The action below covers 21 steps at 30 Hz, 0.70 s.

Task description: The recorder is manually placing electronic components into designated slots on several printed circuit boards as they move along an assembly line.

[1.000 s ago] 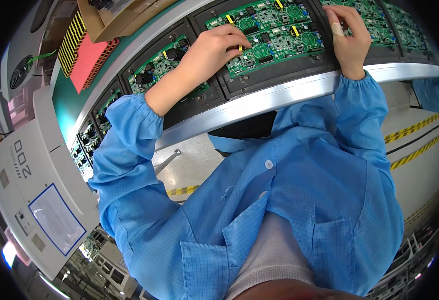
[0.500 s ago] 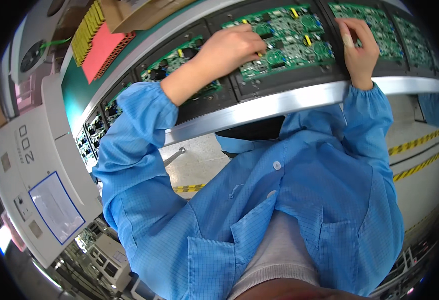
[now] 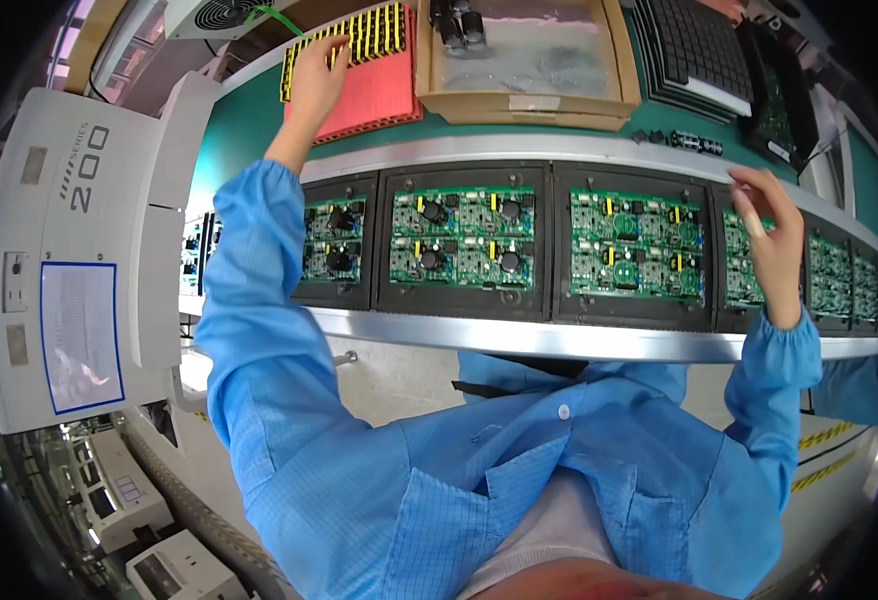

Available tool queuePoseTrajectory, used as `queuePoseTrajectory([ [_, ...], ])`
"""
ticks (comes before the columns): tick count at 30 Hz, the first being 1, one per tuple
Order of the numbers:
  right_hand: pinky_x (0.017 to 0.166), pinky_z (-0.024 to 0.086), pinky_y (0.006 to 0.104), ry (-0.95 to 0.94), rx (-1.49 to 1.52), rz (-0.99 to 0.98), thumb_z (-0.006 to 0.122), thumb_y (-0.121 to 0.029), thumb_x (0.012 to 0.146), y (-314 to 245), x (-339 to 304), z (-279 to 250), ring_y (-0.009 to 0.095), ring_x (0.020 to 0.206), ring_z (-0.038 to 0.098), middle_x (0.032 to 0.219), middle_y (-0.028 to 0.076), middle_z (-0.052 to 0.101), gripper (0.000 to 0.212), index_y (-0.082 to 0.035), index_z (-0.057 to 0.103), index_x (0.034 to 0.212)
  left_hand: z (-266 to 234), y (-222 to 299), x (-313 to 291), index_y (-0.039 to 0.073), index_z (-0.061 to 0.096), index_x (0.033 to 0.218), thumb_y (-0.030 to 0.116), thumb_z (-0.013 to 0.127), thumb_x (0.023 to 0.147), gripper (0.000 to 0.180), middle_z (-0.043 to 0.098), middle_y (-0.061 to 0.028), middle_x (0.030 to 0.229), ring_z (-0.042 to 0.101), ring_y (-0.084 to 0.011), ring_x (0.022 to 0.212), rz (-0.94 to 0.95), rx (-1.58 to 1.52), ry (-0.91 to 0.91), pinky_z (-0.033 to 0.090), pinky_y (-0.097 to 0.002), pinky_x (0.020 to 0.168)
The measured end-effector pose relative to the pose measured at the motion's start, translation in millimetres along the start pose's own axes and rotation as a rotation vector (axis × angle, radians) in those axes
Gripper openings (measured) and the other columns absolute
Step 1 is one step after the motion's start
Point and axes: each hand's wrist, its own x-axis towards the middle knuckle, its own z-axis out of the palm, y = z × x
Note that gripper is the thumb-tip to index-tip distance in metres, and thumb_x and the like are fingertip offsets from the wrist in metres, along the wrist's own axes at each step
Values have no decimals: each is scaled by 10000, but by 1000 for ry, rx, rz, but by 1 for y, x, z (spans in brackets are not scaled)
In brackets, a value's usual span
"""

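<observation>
My left hand (image 3: 317,85) reaches over the yellow-and-black striped strips of small parts (image 3: 379,35) on a red tray (image 3: 369,105). Its thumb and forefinger are apart, with nothing visible between them. My right hand (image 3: 777,240) hovers over the circuit boards at the right, thumb and forefinger curled close together; whatever they may hold is too small to make out. Below lies a row of green circuit boards in black frames, among them a board with black round parts and yellow parts (image 3: 462,238) and a board with green rings (image 3: 637,243).
Behind the row stands a cardboard box (image 3: 529,105) with black cylindrical parts and clear plastic. Black stacked trays (image 3: 694,60) and loose dark parts (image 3: 697,143) are to its right. A metal rail (image 3: 519,333) runs along the front. A white machine (image 3: 84,250) stands at left.
My left hand has left the circuit board and moved to the striped parts at the far left. My right hand stays over the row's right side. The view has shifted, showing the box and trays.
</observation>
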Motion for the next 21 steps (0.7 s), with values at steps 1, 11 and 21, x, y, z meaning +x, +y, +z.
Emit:
queuePoseTrajectory([
  [1, 815, 463, 246, -104, -21, -19, 656, -68, 964, -15, 23, 5, 106, 915, 599, 1050, 43, 665, 218, -13, 684, 1173, 10, -18, 16, 88, 719, 1171, 262, 676, 951, 283, 710, -145, 1142, 637, -359, 1084, 10, 43, 18, 502, -464, 945],
  [11, 846, 536, 362, -295, -52, -465, 741, -72, 873, -31, 218, 184, 214, 934, 640, 1269, 73, 587, 544, -108, 556, 1383, 71, -106, 96, 118, 674, 1343, 675, 353, 1012, 724, 692, -223, 1260, 655, -415, 1162, -242, 190, -541, 496, -470, 1033],
  [21, 977, 517, 444, -187, -194, -344, 813, -189, 845, -10, 274, 251, 368, 1151, 615, 1239, 146, 610, 504, -78, 627, 1300, 69, -94, 99, 95, 696, 1285, 774, 324, 961, 838, 696, -246, 1208, 639, -446, 1158, -284, 291, -589, 500, -495, 1004],
])
